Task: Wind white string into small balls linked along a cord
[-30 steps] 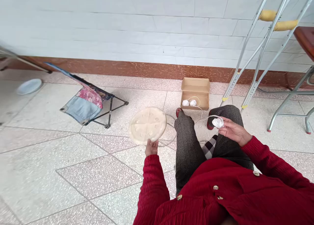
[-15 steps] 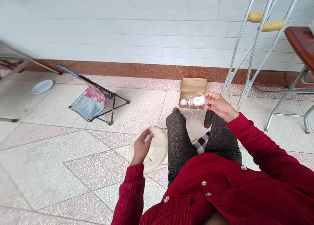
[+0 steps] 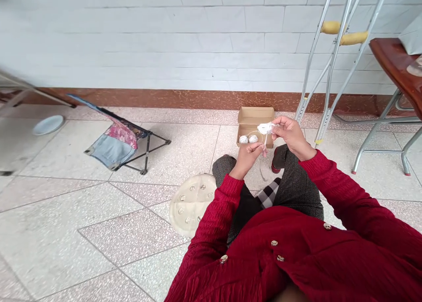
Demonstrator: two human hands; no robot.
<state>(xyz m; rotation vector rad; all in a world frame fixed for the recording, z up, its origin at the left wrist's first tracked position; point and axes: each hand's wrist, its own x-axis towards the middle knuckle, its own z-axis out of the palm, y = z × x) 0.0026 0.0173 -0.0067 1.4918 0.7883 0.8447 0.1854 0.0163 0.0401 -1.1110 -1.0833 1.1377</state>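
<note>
My right hand [image 3: 289,134] is closed on a small piece of white knitted or crocheted yarn work [image 3: 264,128], held up above my knees. A white yarn strand [image 3: 266,140] hangs from it, and my left hand [image 3: 248,158] pinches that strand just below the piece. Behind my hands an open cardboard box [image 3: 256,112] stands on the floor by the wall. Two white yarn balls [image 3: 248,139] lie inside it. A loose strand end dangles under my left hand. Whether a hook or needle is in my right hand is too small to tell.
A round cream lid-like disc [image 3: 187,205] with holes lies on the floor at my left. A folding stool [image 3: 115,148] and a pale plate [image 3: 48,125] are farther left. Metal crutches [image 3: 329,82] lean against the wall beside a brown chair [image 3: 392,69] at right.
My left hand has moved right and up from above the round disc to the hanging strand, which it now pinches. My right hand still holds the white yarn piece. The view has shifted slightly.
</note>
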